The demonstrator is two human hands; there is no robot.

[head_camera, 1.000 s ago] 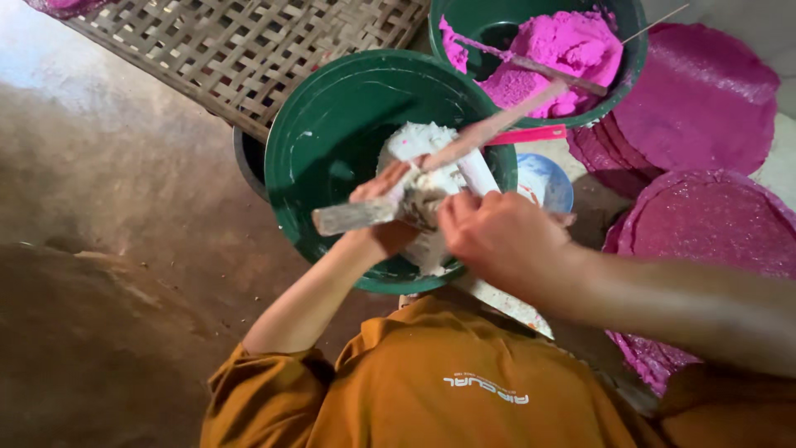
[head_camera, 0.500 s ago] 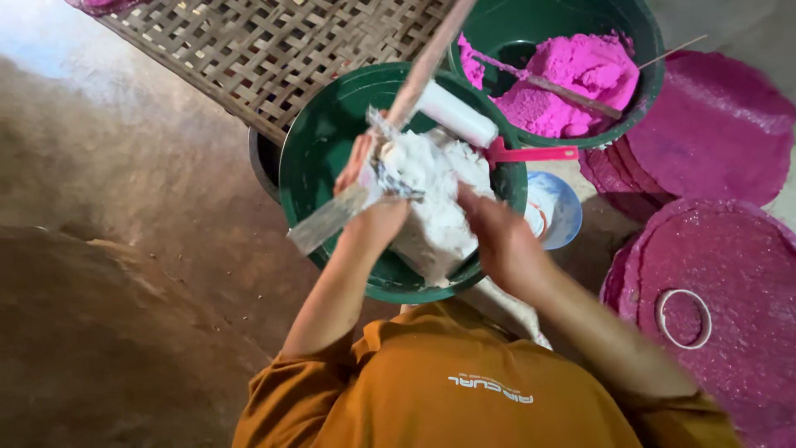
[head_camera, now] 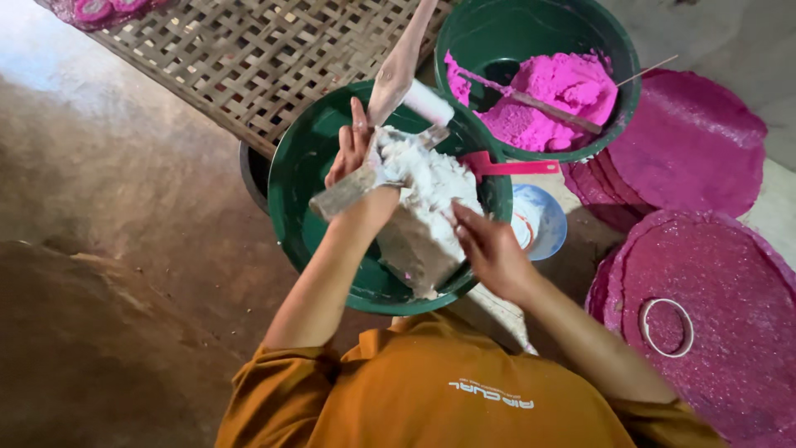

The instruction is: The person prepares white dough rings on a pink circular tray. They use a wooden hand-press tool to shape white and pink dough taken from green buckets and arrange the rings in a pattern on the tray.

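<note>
White dough block worked over a green basin

Left hand [head_camera: 355, 158] grips a flat scraper [head_camera: 344, 192]; right hand [head_camera: 489, 249], fingers spread, steadies the white block [head_camera: 419, 220] at the basin's [head_camera: 290, 191] centre, so crumbs fall inside.

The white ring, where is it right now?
In the head view the white ring lies flat on the lower-right pink disc, off the right hand and apart from the green basin.

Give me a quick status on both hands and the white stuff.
Left hand gripping flat scraper. Right hand pressing white dough lump over green round plastic basin. Nothing in the way.
</note>
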